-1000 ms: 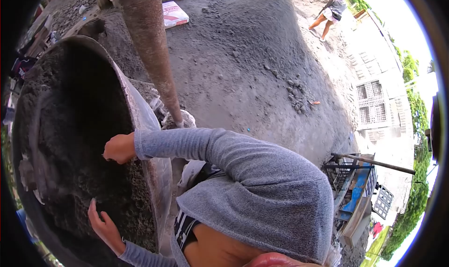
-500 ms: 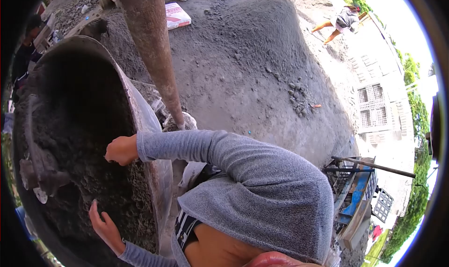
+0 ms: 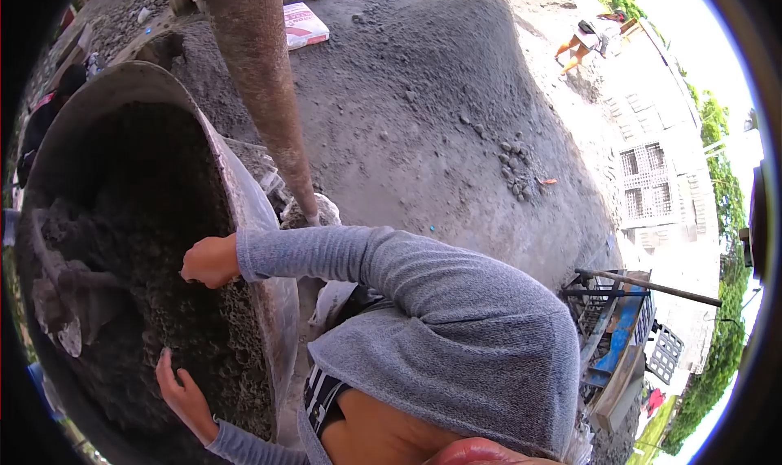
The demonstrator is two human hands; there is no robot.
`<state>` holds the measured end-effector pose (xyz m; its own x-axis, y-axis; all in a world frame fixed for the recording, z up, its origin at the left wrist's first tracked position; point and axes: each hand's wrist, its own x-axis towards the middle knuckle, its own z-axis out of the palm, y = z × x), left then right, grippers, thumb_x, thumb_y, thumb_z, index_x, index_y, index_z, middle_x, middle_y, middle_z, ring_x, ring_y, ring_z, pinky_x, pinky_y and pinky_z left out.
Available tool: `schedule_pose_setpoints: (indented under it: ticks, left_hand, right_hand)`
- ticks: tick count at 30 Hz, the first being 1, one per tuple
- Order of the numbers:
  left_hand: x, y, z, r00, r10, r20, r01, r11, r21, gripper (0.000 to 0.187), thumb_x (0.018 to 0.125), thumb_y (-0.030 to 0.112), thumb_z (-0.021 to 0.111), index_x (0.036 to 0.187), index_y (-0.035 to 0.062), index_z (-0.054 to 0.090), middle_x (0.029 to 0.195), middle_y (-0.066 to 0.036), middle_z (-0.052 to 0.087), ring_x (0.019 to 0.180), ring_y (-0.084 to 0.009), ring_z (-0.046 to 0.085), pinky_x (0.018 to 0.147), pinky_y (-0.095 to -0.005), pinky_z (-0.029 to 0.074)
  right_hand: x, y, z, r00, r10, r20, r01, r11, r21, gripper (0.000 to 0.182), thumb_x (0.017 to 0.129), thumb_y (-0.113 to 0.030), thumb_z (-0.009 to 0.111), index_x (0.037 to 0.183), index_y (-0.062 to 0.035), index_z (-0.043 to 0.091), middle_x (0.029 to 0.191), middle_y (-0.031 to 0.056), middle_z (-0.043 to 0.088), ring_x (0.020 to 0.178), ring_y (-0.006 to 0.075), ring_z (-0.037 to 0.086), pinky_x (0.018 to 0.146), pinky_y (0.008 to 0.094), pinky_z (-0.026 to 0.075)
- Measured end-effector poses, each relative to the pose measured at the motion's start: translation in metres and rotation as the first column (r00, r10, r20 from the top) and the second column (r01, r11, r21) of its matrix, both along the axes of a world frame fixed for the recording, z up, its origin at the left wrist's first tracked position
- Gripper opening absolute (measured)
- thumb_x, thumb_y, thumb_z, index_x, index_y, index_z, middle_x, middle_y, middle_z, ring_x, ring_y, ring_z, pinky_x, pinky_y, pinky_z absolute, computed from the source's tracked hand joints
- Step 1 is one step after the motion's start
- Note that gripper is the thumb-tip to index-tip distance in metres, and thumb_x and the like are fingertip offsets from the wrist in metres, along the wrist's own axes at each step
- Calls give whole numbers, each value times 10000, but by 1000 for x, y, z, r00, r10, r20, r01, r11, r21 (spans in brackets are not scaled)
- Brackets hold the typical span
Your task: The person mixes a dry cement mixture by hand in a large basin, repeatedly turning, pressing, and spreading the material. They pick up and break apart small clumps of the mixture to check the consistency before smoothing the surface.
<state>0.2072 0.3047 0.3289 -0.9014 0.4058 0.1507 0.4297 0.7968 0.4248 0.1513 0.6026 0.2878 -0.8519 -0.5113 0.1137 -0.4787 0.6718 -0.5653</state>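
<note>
A large drum with a pale rim point(image 3: 213, 143) opens on the left, holding dark grey wet mix point(image 3: 183, 302). My right hand point(image 3: 212, 261), the upper one, is over the mix inside the rim, with its fingers curled closed. Whatever may be in those fingers is hidden. Lower down, my left hand point(image 3: 184, 396) is at the mix with its fingers stretched apart and nothing visible in them. A crusted metal blade point(image 3: 69, 302) sticks out at the drum's far side. Both arms wear grey sleeves.
A rusty pole point(image 3: 265, 90) slants down beside the drum. Beyond it rises a grey sand heap point(image 3: 456, 50), near a printed bag point(image 3: 305, 25). A blue-and-wood frame point(image 3: 615, 335) is on the right. One person point(image 3: 590, 37) bends at upper right; another point(image 3: 45, 123) is behind the drum.
The mix inside the drum has shifted and its surface looks different. The person at upper right bends lower, and the one behind the drum has changed position. Both my hands are almost still.
</note>
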Motion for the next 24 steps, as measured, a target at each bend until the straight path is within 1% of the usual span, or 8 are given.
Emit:
schedule_pose_setpoints:
  ticks: [4,7,13,21,24]
  left_hand:
    - [1,2,0,1000,13,-6,-13,1000,-17,394,856,-8,445,1233,-4,560,1250,-172,565,1196,-333,513,1016,-417,388]
    - [2,5,2,999,38,8,-38,999,-22,389,861,-9,442,1230,-2,565,1246,-172,566,1196,-330,514,1010,-414,393]
    - [1,6,2,999,9,31,-8,1000,-10,383,864,-16,438,1225,-7,565,1236,-171,569,1187,-328,522,1001,-407,401]
    - [-2,4,-1,1000,-5,13,5,1000,-11,387,852,-25,438,1217,-14,566,1235,-174,570,1171,-332,532,999,-406,403]
    - [-3,3,-3,1000,-8,11,8,1000,-7,389,848,-26,439,1215,-16,566,1234,-177,570,1166,-336,535,998,-405,404]
  right_hand:
    - [-1,0,-2,1000,-3,6,3,1000,-1,273,694,-72,597,953,-11,659,905,196,660,871,384,644,744,452,531]
    - [-3,0,-6,1000,-2,-22,2,1000,4,270,693,-74,598,948,-10,659,904,195,660,870,383,644,743,453,531]
    - [-1,2,-1,1000,-8,-5,8,1000,2,272,697,-78,599,954,-11,660,905,195,661,868,386,644,745,452,531]
    - [-2,4,2,1000,-8,3,8,1000,15,298,707,-72,610,994,-12,661,928,199,662,874,377,649,756,442,534]
    - [-2,4,2,1000,-10,4,10,1000,-12,307,707,-69,604,1004,-17,661,939,192,662,877,374,648,754,440,534]
